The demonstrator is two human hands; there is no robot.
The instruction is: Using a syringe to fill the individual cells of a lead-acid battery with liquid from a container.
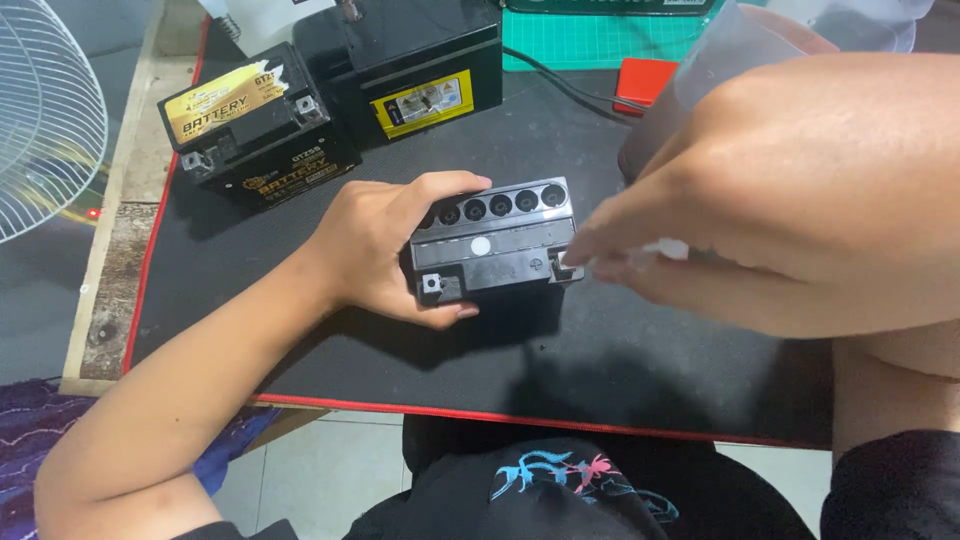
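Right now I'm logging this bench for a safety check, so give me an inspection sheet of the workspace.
Surface: black mat with a red edge on a wooden table.
Job's things: small black battery, a row of round holes along its top.
Clutter: two more batteries at the back, a red thing, a green cutting mat.
Grippers: left hand grips the small battery's left end; right hand pinches a small white piece at its right end.
Cables: one black cable across the mat.
Surroundings: white fan guard at left, tiled floor below.
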